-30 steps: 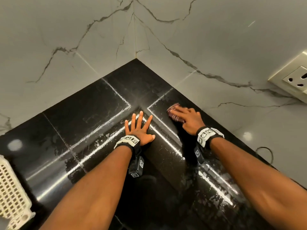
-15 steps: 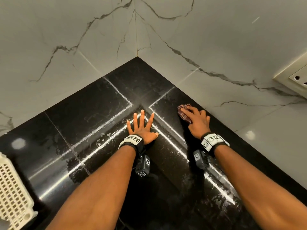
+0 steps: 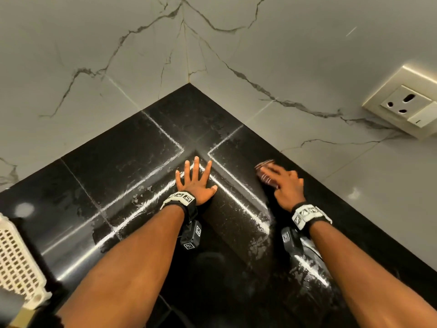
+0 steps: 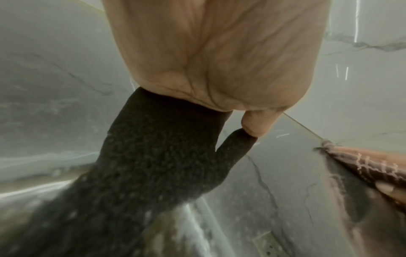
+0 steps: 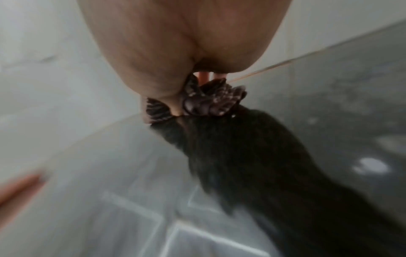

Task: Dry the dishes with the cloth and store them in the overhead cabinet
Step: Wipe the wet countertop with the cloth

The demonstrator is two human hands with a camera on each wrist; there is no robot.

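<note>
A person's right hand [image 3: 287,189] pressed a bunched dark maroon cloth [image 3: 266,174] with pale stripes against the wet black stone desk [image 3: 113,166], close to the desk's right edge where it met the marble-patterned wall [image 3: 307,55]. The right wrist view showed that hand's fingers [image 5: 203,76] curled into the gathered fabric, grasping it against the surface. The left hand [image 3: 195,183] lay flat near the middle of the desk, short of its far corner, its fingers [image 3: 186,170] spread and straight, holding nothing. Streaks and patches of water glinted along the desk's seams. A cream perforated plastic dish rack [image 3: 16,261] sat at the desk's near left edge, only partly in frame, and a wall socket [image 3: 404,104] was mounted above the right edge. No dishes appeared on the desk, and what the rack held could not be seen; the overhead cabinet was out of view. Judging by that, the dishes may already have been dried and stored, leaving only this wipe-down of the wet desk, though the pictures could not confirm it.
</note>
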